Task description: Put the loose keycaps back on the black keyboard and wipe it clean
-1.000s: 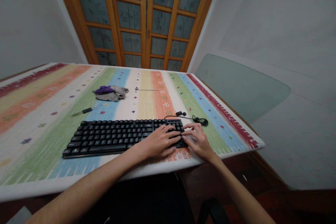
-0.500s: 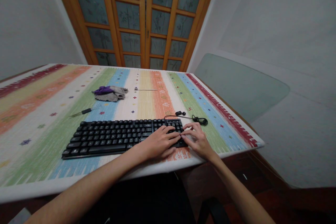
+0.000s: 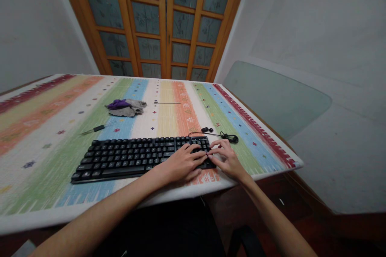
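Crowding the three o'clock end of the black keyboard (image 3: pixel 120 160), both hands meet over its number pad (image 3: pixel 209 164); the keyboard lies along the six o'clock edge of the cloth-covered table (image 3: pixel 144 125). The left hand (image 3: pixel 184 163) is palm down, its fingers loosely spread and curved over the keys; the right hand (image 3: pixel 228 161), beside it toward four o'clock, has thumb and index finger drawn nearly together. Whether either grip has hold of something small, I cannot tell (the fingertips cover the spot). I judge the step in hand to be fine fingertip work at one key position; the next move seems to call for light, straight pressure there, with the keyboard kept steady. Toward the keyboard's two o'clock lie two small black pieces (image 3: pixel 205 129), perhaps keycaps, near the coiled cable (image 3: pixel 233 139); at ten, a black-handled tool (image 3: pixel 99 128).
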The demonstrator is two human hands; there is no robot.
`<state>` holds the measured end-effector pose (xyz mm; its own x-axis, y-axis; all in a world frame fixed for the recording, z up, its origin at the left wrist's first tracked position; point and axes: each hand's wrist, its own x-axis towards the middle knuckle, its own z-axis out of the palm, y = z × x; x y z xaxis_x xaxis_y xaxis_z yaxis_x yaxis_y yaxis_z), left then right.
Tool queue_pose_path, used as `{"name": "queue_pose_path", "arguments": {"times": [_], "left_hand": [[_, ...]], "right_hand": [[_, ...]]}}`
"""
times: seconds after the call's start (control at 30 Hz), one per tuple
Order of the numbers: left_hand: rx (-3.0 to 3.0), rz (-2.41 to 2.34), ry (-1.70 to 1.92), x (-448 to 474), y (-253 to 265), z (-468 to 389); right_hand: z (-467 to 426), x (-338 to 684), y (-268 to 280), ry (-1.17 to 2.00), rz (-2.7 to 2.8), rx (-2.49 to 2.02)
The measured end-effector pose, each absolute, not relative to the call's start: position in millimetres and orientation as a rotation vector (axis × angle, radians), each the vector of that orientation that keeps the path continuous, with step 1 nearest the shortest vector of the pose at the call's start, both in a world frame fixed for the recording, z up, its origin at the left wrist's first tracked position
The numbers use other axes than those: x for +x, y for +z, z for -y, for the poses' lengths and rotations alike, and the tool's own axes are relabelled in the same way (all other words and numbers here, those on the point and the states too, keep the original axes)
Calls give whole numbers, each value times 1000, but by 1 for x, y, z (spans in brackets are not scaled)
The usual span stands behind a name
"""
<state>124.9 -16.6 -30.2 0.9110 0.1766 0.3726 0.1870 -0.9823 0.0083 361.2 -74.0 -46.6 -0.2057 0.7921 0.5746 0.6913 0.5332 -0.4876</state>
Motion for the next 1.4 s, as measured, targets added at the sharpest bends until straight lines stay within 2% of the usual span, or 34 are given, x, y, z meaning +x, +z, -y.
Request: {"name": "queue_pose_path", "arguments": {"times": [0.77,1.23,1.4], "left_hand": [[-3012,308,-574,125,-28,17],[-3004,294,-679,121,-26,14],[-3042,293,-782,117,-26,7]], "right_hand": [[71,365,-48,292,1929,-1292],[68,367,-47,259,1845,-1296],[39,378,-39,141,1856,-1338]]}}
